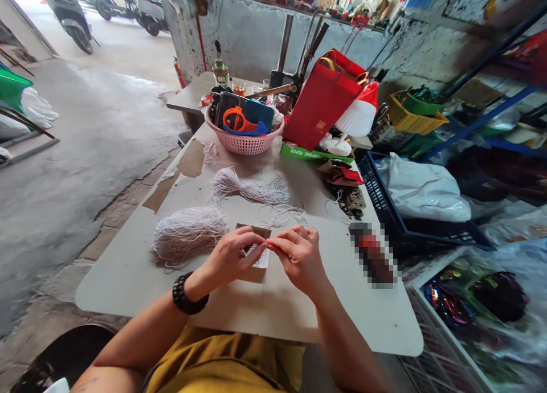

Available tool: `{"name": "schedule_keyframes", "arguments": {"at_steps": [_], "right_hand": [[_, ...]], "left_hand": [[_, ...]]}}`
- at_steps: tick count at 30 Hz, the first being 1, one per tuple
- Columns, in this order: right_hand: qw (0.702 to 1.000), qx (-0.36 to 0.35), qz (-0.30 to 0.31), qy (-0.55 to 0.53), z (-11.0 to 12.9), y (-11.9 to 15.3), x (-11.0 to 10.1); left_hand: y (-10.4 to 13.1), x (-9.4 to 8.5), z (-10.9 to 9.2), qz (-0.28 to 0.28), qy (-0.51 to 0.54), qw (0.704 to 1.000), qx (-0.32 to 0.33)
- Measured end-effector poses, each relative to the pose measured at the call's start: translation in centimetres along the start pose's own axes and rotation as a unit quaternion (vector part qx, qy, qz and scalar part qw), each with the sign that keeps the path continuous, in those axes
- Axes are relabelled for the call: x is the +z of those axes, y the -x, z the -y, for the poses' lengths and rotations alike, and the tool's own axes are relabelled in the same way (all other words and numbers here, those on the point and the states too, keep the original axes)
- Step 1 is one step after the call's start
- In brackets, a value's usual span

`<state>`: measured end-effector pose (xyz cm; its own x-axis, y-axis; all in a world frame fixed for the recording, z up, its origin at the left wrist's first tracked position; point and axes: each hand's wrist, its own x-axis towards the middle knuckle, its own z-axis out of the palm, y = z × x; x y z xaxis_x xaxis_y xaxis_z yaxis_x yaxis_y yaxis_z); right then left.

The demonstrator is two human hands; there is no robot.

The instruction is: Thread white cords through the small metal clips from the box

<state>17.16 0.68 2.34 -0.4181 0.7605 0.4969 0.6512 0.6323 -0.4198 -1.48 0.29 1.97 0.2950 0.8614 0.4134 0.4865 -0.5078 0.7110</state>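
1. Presently, your left grip [233, 253] and right grip [299, 257] meet above the table [282, 313], fingertips pinched together; anything between them is too small to identify.
2. Cardboard piece [251, 275]: on the table beneath your grips, partly hidden.
3. White cord bundle [188, 236]: left, just beside your left grip.
4. Second cord bundle [250, 188]: farther off, before the pink basket [245, 142].
5. Loose strands [294, 212]: just beyond your right grip.
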Motion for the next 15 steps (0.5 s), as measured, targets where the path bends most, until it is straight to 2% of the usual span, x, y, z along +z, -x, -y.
{"name": "schedule_keyframes", "arguments": {"at_steps": [3, 5, 6, 8, 9, 10, 11, 12, 15], "right_hand": [[0.997, 0.038, 0.006, -0.061, -0.2, 0.0, -0.3], [0.979, 0.1, 0.018, -0.178, -0.4, 0.0, -0.1], [0.957, 0.135, 0.024, -0.257, -0.5, 0.0, 0.1], [0.893, 0.19, 0.024, -0.408, -0.6, 0.1, 0.9], [0.865, 0.204, 0.013, -0.458, -0.6, 0.1, 1.4], [0.852, 0.208, -0.007, -0.481, -0.5, 0.2, 1.8], [0.856, 0.2, -0.034, -0.475, -0.3, 0.2, 2.1], [0.877, 0.176, -0.063, -0.443, -0.1, 0.2, 2.4], [0.962, 0.044, -0.143, -0.229, 0.6, 0.2, 2.2]], "left_hand": [[-0.1, 0.0, 0.0, 0.021, 0.036, 0.998, -0.038], [-0.1, 0.1, 0.1, 0.013, 0.107, 0.99, -0.089], [-0.1, 0.2, 0.1, 0.005, 0.157, 0.981, -0.118], [-0.1, 0.6, 0.1, -0.003, 0.257, 0.952, -0.167], [-0.1, 0.7, 0.0, -0.003, 0.296, 0.937, -0.187], [0.0, 0.9, 0.0, -0.002, 0.323, 0.924, -0.204], [0.0, 1.0, -0.1, -0.001, 0.341, 0.915, -0.218], [-0.1, 1.1, -0.1, 0.001, 0.355, 0.906, -0.231], [-0.2, 0.9, -0.3, 0.01, 0.398, 0.88, -0.261]]}}
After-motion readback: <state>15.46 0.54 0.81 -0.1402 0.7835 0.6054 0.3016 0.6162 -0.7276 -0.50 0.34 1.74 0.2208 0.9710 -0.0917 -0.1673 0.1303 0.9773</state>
